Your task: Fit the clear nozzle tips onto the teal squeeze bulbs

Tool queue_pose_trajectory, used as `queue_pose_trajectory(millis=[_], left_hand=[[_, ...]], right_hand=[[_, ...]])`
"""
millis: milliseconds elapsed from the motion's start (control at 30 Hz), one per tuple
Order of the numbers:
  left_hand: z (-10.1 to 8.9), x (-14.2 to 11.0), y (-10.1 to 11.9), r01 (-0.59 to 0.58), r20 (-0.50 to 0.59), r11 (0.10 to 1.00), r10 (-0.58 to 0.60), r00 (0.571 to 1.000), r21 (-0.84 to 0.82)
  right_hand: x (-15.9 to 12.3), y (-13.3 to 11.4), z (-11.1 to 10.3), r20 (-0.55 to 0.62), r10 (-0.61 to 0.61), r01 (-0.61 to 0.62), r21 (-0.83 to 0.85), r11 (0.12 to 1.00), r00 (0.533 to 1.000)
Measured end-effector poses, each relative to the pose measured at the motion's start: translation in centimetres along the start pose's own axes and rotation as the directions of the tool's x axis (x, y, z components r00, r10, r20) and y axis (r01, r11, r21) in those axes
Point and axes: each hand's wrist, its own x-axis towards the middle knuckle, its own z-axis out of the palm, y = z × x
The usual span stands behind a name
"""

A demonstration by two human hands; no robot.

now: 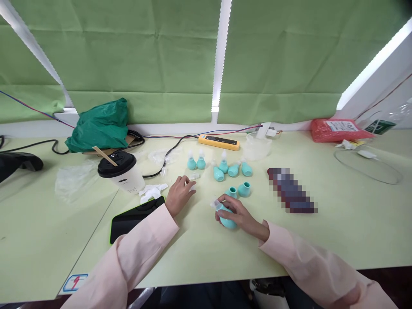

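Right hand [240, 212] wraps a turquoise bulb [227, 219] just above the table [189, 262] or resting on it; can't tell which. Thumb on the near side, fingers over the top, grip closed around the body. Neck points left, toward the other hand, with a translucent tip [214, 204] at its mouth; holding by the round part seems to leave that end free.

Left hand [178, 196] lies low, fingers curled, thumb slightly apart. Something pale shows at the fingertips; can't tell whether it is held. A small clear piece [194, 176] lies just beyond them.

Other bulbs sit within easy reach, perhaps for that reason. An upright pair [196, 163] carries tips; a front pair [238, 189] shows dark open mouths. Farther back, some lie on their sides, probably because the rounded bodies roll over.

Materials: bulbs smooth, faintly glossy, pear-shaped, rubbery by the look. Tips thin and cloudy. Paper cup [128, 180] matte white under a black lid, wooden stick poking out. Tissue [152, 192] crumpled; phone [137, 218] flat and dark; green bag [101, 124] creased, thin plastic. Power strip [219, 142] yellow, hard-edged, behind the bulbs.
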Motion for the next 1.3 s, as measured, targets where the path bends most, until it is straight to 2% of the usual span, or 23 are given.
queue_pose_trajectory(millis=[67, 133, 267, 367, 433, 533, 633, 767, 867, 933, 1000, 1067, 1167, 1233, 1300], left_hand=[[0.5, 0.0, 0.2, -0.022, 0.0, 0.999, 0.022, 1.0, 0.046], [0.7, 0.0, 0.4, 0.013, -0.012, 0.996, -0.012, 1.0, 0.092], [-0.4, -0.4, 1.6, 0.069, -0.103, 0.995, -0.061, 0.993, 0.077], [-1.7, -1.1, 3.0, 0.02, -0.098, 0.992, -0.033, 0.995, -0.123], [-2.3, -1.6, 4.1, -0.006, -0.01, 0.957, 0.003, 1.0, -0.29], [-2.0, -2.1, 5.4, 0.008, 0.125, 0.865, 0.063, 0.99, -0.502], [-1.4, -2.5, 6.0, 0.06, 0.185, 0.7, 0.104, 0.977, -0.711], [-1.0, -2.8, 5.9, 0.259, 0.347, 0.371, 0.193, 0.918, -0.892], [-0.9, -2.7, 5.7, 0.406, 0.432, 0.152, 0.222, 0.874, -0.901], [-0.9, -2.5, 5.2, 0.494, 0.469, -0.057, 0.233, 0.852, -0.868], [-1.0, -2.1, 4.6, 0.528, 0.478, -0.231, 0.238, 0.845, -0.817], [-1.2, -1.8, 3.8, 0.526, 0.478, -0.327, 0.22, 0.851, -0.785], [-1.4, -1.6, 3.2, 0.517, 0.493, -0.334, 0.16, 0.855, -0.788], [-1.3, -1.6, 3.2, 0.51, 0.499, -0.232, 0.111, 0.86, -0.828], [-1.0, -1.7, 3.4, 0.492, 0.486, -0.09, 0.082, 0.87, -0.866]], right_hand=[[0.2, 0.3, 0.0, 0.006, 0.008, -0.008, 0.046, 0.999, 1.0], [0.4, 0.5, 0.0, 0.003, 0.016, -0.016, 0.083, 0.996, 1.0], [0.5, 0.9, 0.0, -0.022, 0.02, -0.019, 0.058, 0.998, 1.0], [0.3, 1.0, 0.3, -0.08, -0.043, 0.038, -0.066, 0.997, 0.996], [0.1, 1.1, 0.7, -0.109, -0.101, 0.086, -0.141, 0.986, 0.989], [-0.1, 1.3, 1.2, -0.106, -0.134, 0.107, -0.234, 0.966, 0.985], [-0.2, 1.1, 1.5, -0.067, -0.138, 0.106, -0.347, 0.932, 0.988], [-0.3, 0.3, 1.2, 0.098, -0.095, 0.126, -0.394, 0.91, 0.991], [-0.5, -0.3, 0.8, 0.187, -0.06, 0.13, -0.385, 0.914, 0.98], [-0.6, -0.6, 0.5, 0.232, -0.077, 0.167, -0.396, 0.903, 0.97], [-0.7, -0.9, 0.2, 0.24, -0.14, 0.232, -0.415, 0.88, 0.961], [-0.6, -1.3, -0.3, 0.192, -0.247, 0.308, -0.435, 0.846, 0.95], [-0.3, -2.2, -1.8, 0.027, -0.446, 0.4, -0.494, 0.772, 0.894], [-0.1, -3.0, -3.3, -0.133, -0.566, 0.397, -0.584, 0.708, 0.814], [0.3, -3.7, -5.1, -0.279, -0.611, 0.305, -0.671, 0.676, 0.741]])
